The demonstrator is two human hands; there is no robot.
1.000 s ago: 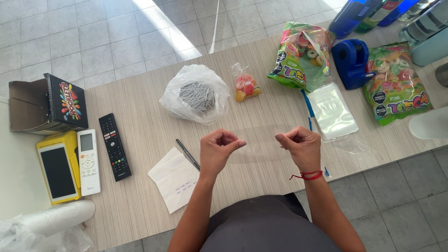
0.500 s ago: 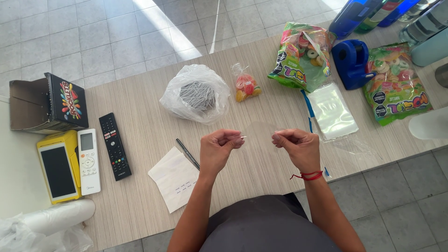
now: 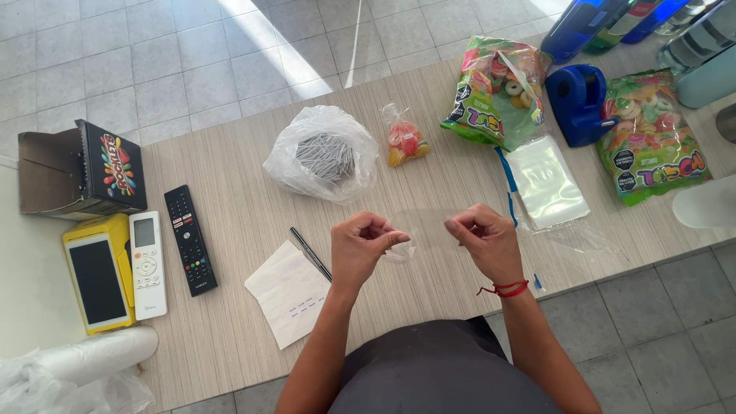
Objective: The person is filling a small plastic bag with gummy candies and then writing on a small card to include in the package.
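Barely visible clear bag (image 3: 420,232) between hands (image 3: 425,244)

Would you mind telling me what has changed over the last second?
Very little: the left hand and right hand stay pinched on a small clear plastic bag, its fingertips now slightly nearer the right. The pen, paper slip and tied candy bag lie as before.

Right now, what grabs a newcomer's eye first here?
Both hands at table centre: the left hand and right hand pinch a small clear plastic bag between them. Behind it sits a white bag of grey pieces; two bright candy bags lie at far right.
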